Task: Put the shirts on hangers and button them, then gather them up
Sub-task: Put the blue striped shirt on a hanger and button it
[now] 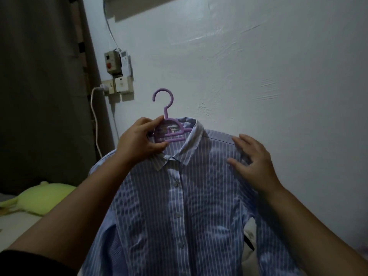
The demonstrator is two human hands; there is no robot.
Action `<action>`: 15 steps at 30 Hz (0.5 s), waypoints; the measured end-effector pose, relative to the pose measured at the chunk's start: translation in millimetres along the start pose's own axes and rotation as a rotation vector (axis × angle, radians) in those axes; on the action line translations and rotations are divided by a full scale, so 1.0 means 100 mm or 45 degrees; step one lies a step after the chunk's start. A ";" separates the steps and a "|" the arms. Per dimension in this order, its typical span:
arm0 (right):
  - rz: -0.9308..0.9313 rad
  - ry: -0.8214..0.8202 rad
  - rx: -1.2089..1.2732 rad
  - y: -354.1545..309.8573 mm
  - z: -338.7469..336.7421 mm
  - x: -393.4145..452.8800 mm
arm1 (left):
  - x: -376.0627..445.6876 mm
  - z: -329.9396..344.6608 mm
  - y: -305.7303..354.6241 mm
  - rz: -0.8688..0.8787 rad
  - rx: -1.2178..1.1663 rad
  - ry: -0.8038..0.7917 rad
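Note:
A blue-and-white striped shirt point(179, 206) hangs in front of me on a purple plastic hanger point(166, 116), held up before a pale wall. Its front placket looks buttoned, with several buttons showing down the middle. My left hand point(139, 140) grips the hanger at the base of its hook, next to the collar. My right hand point(253, 158) lies with fingers spread on the shirt's right shoulder. The shirt's lower part runs out of view at the bottom.
A pale wall point(258, 66) stands right behind the shirt. Switch boxes and a socket with a white cable point(117, 74) are fixed at the left. A dark curtain point(39, 86) hangs at far left. A green plush pillow point(39, 198) lies on the bed at lower left.

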State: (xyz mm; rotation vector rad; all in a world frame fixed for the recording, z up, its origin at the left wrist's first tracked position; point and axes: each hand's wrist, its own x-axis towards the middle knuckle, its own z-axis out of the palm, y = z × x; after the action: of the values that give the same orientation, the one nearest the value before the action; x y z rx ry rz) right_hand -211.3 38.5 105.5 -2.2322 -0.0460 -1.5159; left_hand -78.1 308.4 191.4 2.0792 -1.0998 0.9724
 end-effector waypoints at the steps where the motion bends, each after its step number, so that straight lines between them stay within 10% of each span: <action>1: -0.066 -0.059 -0.117 0.00 0.05 0.03 | 0.00 -0.01 0.00 0.003 0.010 -0.008; 15: 0.046 -0.426 -0.454 0.05 1.09 0.31 | 0.01 0.05 -0.52 -0.298 0.411 0.017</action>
State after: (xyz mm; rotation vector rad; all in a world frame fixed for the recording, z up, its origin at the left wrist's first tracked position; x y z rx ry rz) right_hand -101.5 67.7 98.5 -2.7334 0.1757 -1.1886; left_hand -31.1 329.3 181.3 2.3884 -0.7062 1.0998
